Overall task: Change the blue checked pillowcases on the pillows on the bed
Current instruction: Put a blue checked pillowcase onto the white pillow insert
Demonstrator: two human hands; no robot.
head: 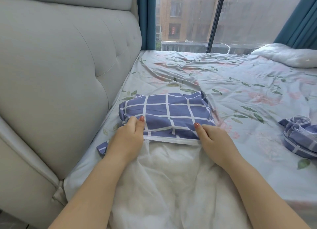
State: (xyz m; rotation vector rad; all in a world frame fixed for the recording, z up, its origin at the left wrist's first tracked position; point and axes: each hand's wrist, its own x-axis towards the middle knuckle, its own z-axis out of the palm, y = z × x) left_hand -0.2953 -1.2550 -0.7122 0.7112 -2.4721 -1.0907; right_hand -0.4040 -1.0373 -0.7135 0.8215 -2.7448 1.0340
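Seemingly midway: left hand (127,136) and right hand (214,138) each pinch the open hem of the blue checked pillowcase (171,112), which covers only the far end of the white pillow (171,177), while a crumpled pillowcase (298,136) and a bare pillow (288,55) lie apart on the right.

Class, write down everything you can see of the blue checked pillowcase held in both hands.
The blue checked pillowcase is soft cloth, blue-purple with a grid of white lines and a white band along its open hem. It lies wrinkled on the floral sheet, covering only the far end of the white pillow. The left hand pinches the hem at one side, the right hand at the other, thumbs on top.
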